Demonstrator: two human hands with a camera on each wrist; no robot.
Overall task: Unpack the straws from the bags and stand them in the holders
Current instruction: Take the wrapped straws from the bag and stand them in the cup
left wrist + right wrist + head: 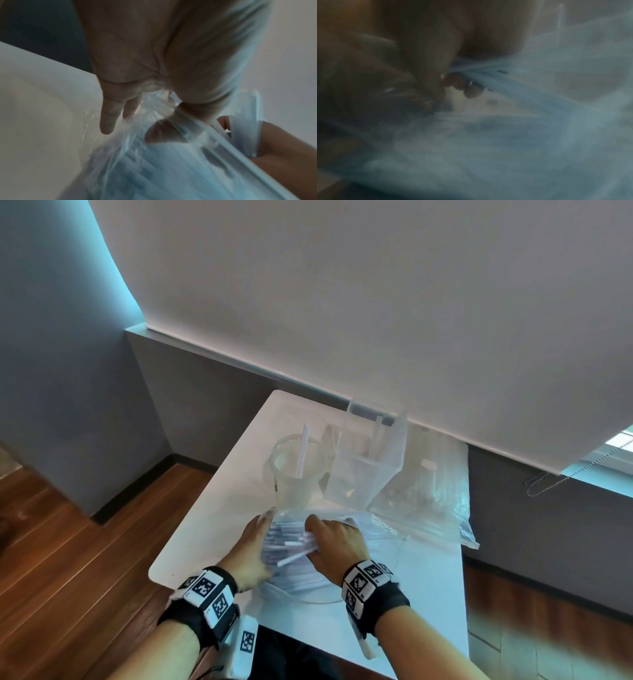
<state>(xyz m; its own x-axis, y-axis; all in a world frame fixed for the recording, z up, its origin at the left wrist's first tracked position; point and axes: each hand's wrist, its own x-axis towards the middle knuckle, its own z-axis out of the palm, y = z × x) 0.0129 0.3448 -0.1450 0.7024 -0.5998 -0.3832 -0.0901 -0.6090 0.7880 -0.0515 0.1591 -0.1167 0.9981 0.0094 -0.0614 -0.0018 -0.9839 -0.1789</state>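
Observation:
A clear plastic bag [298, 585] full of white wrapped straws [291, 542] lies on the white table [212, 525] in front of me. My left hand [265, 520] pinches the bag's open edge; in the left wrist view the film [137, 155] is caught between thumb and fingers [109, 116]. My right hand [313, 530] reaches into the bag, fingers curled round a bundle of straws [522, 94]; that view is blurred. Behind stand a round clear holder [296, 474] with one straw [303, 450] and a square clear holder [363, 470] with a few straws.
A second clear bag of straws [431, 501] lies at the right rear of the table, beside the square holder. The table's back edge meets a grey wall under a white blind. Wooden floor lies to the left, beyond the table's left edge.

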